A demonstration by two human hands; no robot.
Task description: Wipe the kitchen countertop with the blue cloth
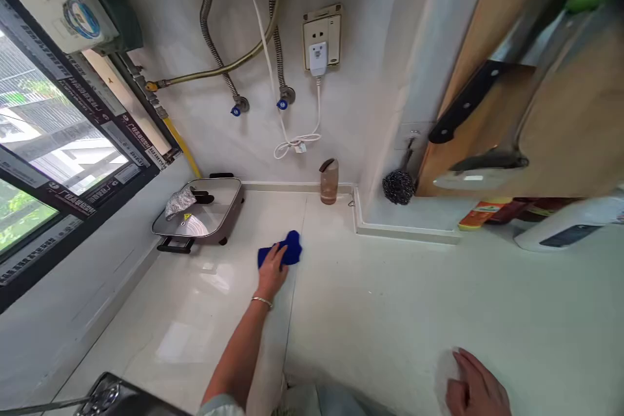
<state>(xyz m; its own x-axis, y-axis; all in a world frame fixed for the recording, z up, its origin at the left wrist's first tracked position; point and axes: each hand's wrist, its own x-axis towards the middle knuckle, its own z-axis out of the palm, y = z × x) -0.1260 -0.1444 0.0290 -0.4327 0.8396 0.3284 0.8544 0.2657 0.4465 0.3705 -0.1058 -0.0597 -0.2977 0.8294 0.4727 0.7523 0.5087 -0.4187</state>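
Note:
My left hand (273, 272) presses on a dark blue cloth (292, 248) on the pale tiled counter (370, 318), its fingers closed over the cloth's near side. The cloth lies partly bunched, with its far end spread beyond my fingertips. A bracelet circles the left wrist. My right hand (478, 385) rests low at the right by the counter's near side. Its fingers are loosely bent with the thumb apart, and nothing shows in them.
An electric pan (227, 211) with a glass lid stands in the left corner. A brownish bottle (329, 182) is by the back wall. A wire scrubber (398, 187) hangs beside a wooden board (433, 175) and knife (465, 103). Near the right wall lies a white bottle (570, 227).

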